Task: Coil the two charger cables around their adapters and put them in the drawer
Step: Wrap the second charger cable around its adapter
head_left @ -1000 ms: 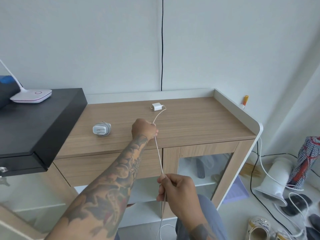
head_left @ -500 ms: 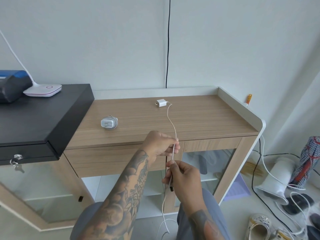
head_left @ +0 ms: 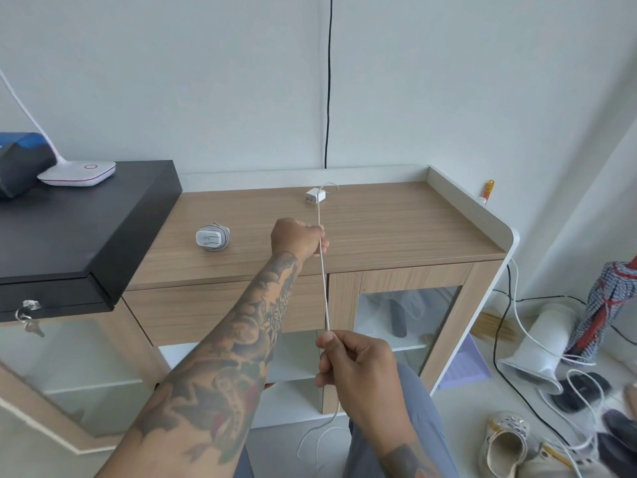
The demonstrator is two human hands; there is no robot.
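Observation:
A white adapter [head_left: 315, 194] lies at the back of the wooden cabinet top [head_left: 396, 229]. Its white cable [head_left: 323, 288] runs taut toward me. My left hand [head_left: 297, 238] grips the cable above the cabinet's front part. My right hand [head_left: 355, 363] pinches the same cable lower down, in front of the cabinet, and the loose end hangs to the floor. A second white adapter [head_left: 212, 237], with its cable coiled round it, rests on the cabinet top to the left. The wooden drawer front [head_left: 206, 308] below is closed.
A black desk [head_left: 69, 236] with a white lamp base [head_left: 77, 172] stands to the left, keys hanging from its lock. The cabinet's glass door [head_left: 403, 326] is on the right. Cables, a white fan and shoes lie on the floor at right.
My left hand has slid up the cable from the cabinet's front edge toward the adapter. My right hand has pulled down, drawing the cable straight and taut between them.

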